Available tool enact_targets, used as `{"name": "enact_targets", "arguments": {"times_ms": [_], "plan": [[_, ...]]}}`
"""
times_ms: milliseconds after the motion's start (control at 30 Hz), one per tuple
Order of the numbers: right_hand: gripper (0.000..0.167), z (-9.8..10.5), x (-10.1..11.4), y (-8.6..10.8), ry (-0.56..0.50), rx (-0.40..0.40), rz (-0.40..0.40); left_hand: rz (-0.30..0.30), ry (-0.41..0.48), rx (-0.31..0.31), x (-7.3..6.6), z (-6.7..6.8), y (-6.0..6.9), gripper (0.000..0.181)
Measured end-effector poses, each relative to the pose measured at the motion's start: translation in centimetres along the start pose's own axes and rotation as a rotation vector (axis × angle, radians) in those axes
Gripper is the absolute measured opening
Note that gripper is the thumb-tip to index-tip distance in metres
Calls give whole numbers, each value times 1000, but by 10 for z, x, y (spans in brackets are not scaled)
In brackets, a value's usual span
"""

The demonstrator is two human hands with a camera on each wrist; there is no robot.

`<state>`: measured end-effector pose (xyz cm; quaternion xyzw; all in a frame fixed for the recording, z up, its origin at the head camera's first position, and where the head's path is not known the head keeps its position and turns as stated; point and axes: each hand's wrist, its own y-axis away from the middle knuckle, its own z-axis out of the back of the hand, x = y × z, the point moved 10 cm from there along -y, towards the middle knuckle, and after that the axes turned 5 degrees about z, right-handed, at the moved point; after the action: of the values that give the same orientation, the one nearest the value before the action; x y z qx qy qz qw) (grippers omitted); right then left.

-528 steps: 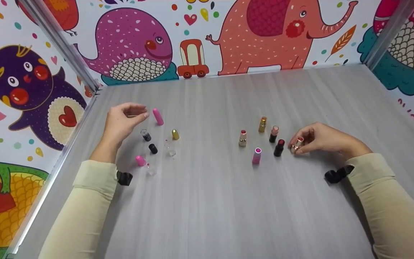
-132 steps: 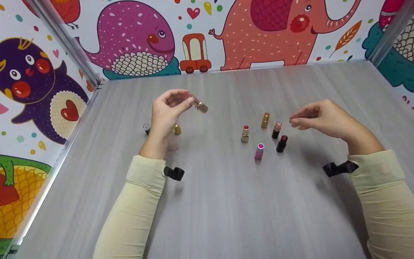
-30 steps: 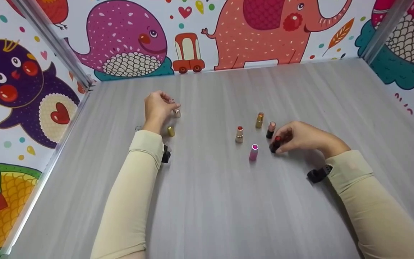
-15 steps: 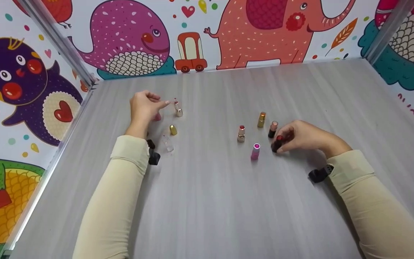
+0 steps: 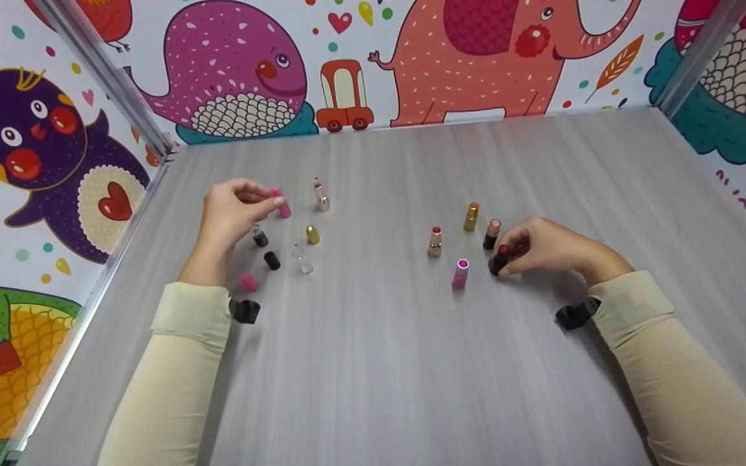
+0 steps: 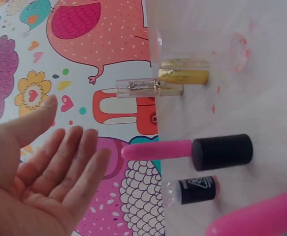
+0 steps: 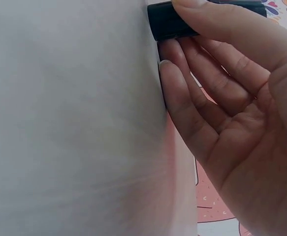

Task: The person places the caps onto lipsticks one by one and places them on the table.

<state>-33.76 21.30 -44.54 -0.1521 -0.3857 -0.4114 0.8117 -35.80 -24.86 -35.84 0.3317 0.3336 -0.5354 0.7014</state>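
My left hand (image 5: 234,210) is held above the left group of caps, fingers apart and holding nothing in the left wrist view. Just past its fingertips stands a tall pink cap (image 5: 284,208). A clear-capped gold lipstick (image 5: 322,199) stands upright farther right, apart from the hand. On the right, my right hand (image 5: 544,246) pinches a black lipstick (image 5: 498,261) with a dark red tip. Its black base (image 7: 168,22) sits between thumb and fingers at the table surface in the right wrist view.
Near my left hand lie a gold cap (image 5: 312,234), a black cap (image 5: 272,261), a clear-and-black cap (image 5: 259,236), a clear cap (image 5: 302,260) and a short pink cap (image 5: 248,283). Uncapped lipsticks stand right: gold (image 5: 471,217), nude (image 5: 491,234), red (image 5: 435,241), magenta (image 5: 460,274).
The gold lipstick, carried by my left hand earlier, now stands at the left with a clear cap. That hand has let go and moved left and nearer. My right hand has taken hold of the black lipstick.
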Motion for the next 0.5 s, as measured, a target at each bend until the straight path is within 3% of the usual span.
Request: {"name": "enact_targets", "arguments": {"times_ms": [267,500], "plan": [[20,1,-2,1,-29,1,-11,3,-43,53,16,2,18,36],[19,0,-1,0,-4,4,-9,-42,-82,131,41,0,21,41]]}}
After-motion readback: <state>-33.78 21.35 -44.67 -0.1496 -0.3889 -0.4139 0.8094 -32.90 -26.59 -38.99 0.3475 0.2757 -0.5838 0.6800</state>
